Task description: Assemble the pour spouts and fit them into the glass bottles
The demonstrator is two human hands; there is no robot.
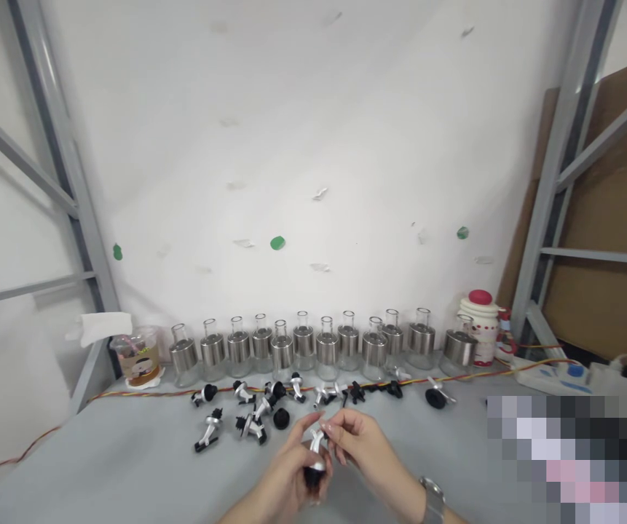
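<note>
My left hand (298, 466) is closed around a bottle pourer (317, 453) with a silver spout and a black stopper end, which points down. The fingers of my right hand (354, 437) pinch at the tip of its spout; a small dark bit shows there, too small to name. Just beyond my hands, more silver-and-black pourers (250, 428) lie loose on the grey table (127, 451). A round black stopper piece (281, 418) lies left of my left hand. Another pourer (438, 396) rests farther right.
Several glass bottles (283, 353) with steel sleeves stand along the wall. A twisted cable (171, 393) runs in front of them. A plastic cup (139, 360) is at the left. A red-lidded container (480, 327) and a power strip (550, 375) sit at the right.
</note>
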